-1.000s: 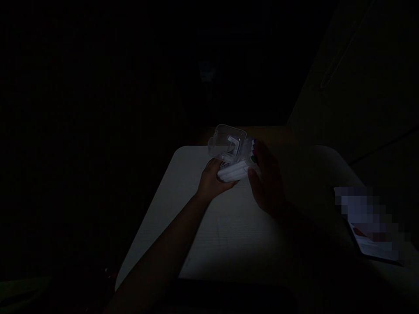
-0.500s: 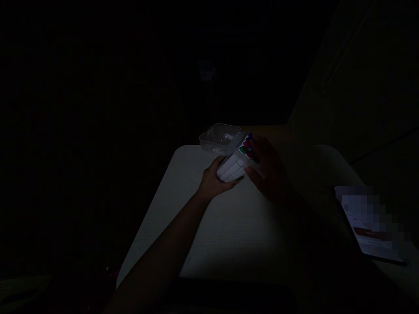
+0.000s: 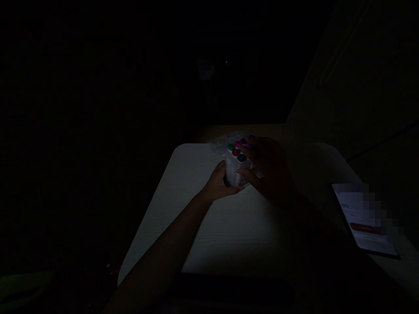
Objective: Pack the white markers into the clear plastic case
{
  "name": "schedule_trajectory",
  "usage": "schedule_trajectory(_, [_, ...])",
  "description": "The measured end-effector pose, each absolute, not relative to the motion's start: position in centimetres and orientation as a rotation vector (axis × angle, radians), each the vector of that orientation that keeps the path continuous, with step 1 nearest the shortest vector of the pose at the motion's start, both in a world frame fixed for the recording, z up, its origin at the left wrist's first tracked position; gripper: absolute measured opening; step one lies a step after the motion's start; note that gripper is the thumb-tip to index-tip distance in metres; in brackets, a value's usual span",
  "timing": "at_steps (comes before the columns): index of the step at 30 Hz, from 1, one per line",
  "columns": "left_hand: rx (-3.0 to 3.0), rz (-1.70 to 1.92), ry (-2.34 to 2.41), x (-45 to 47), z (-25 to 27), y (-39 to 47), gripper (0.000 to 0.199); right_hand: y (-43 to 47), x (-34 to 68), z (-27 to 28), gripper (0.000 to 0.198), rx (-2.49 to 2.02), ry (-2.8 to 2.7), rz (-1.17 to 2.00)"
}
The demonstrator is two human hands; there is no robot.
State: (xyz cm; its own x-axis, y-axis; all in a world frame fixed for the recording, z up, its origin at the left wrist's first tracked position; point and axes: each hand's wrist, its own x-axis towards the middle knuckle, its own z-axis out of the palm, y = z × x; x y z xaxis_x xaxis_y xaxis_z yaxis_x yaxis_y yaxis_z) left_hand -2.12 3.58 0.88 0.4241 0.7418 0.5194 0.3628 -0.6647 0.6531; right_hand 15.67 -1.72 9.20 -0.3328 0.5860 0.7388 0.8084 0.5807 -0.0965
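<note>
Case of markers [image 3: 233, 176], at a white counter [image 3: 173, 183]

Left hand [image 3: 216, 185]: fingers closed around the lower part of the case, which stood nearly upright. Right hand [image 3: 268, 168]: arched over the caps; contact was too dim to tell. Caps [image 3: 236, 152]: faced up, with green, red, pink, purple and one dark visible. Clear lid [image 3: 216, 146]: was open, beyond the caps and leftward. Phone [image 3: 355, 216]: lay lit at the counter's right.

Pale table [image 3: 225, 231], rounded far corners, lit-screen device [image 3: 365, 222] lying at right
</note>
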Motion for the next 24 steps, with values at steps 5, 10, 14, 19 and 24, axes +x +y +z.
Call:
schedule_trajectory(5, [2.073, 1.159, 0.833, -1.8, 1.1, 3.2, 0.063, -2.0, 15.8, 9.1, 0.043, -1.098, -2.032, -0.490])
schedule_trajectory(10, [1.921, 1.140, 0.798, -1.8, 0.8, 2.9, 0.060, -2.1, 15.8, 9.0, 0.037, -1.102, -2.011, -0.551])
schedule_trajectory(14, [1.916, 1.111, 0.849, -2.0, 0.2, 3.1, 0.063, -2.0, 16.0, 8.9, 0.038, -1.096, -2.001, -0.527])
schedule_trajectory(19, [1.918, 1.127, 0.830, -2.0, 0.1, 3.1, 0.061, -1.5, 16.5, 8.6, 0.040, -1.038, -1.913, -0.494])
schedule_trajectory(24, [1.944, 1.116, 0.853, -2.1, 0.2, 3.1, 0.062, -1.1, 16.6, 8.3, 0.054, -1.086, -1.799, -0.277])
